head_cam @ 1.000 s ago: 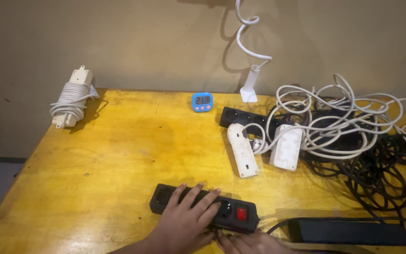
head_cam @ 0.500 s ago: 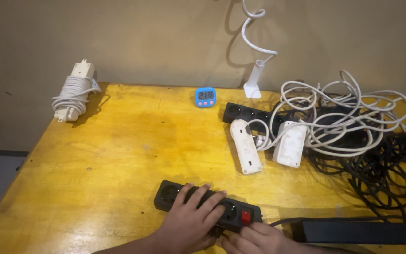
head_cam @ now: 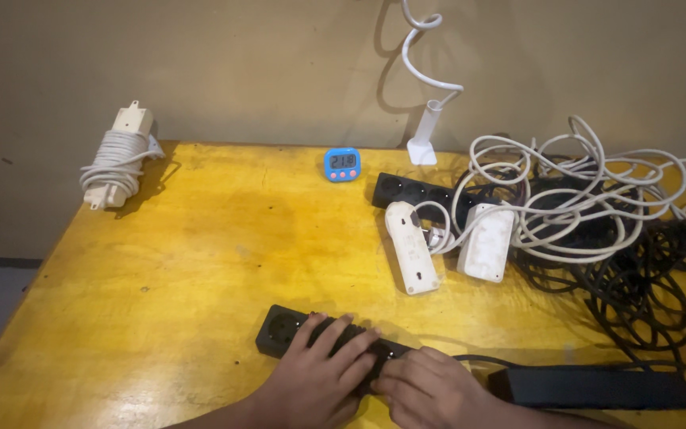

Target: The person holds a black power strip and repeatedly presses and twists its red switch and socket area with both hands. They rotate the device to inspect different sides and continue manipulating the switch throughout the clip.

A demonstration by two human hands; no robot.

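A black power strip (head_cam: 283, 331) lies near the front edge of the yellow wooden table (head_cam: 200, 254). My left hand (head_cam: 319, 380) rests flat on its middle, fingers spread over the sockets. My right hand (head_cam: 430, 391) covers the strip's right end, hiding the red switch. A black cable runs from under my right hand to the right.
A flat black box (head_cam: 597, 388) lies at the front right. Two white power strips (head_cam: 411, 248) (head_cam: 487, 242), another black strip (head_cam: 418, 191), and tangled white and black cables (head_cam: 629, 238) fill the right side. A blue timer (head_cam: 342, 164) stands at the back, a wound white extension cord (head_cam: 114, 160) at back left.
My right hand has moved up over the strip's right end and now covers the red switch. My left hand stays on the strip. The camera view shifted slightly.
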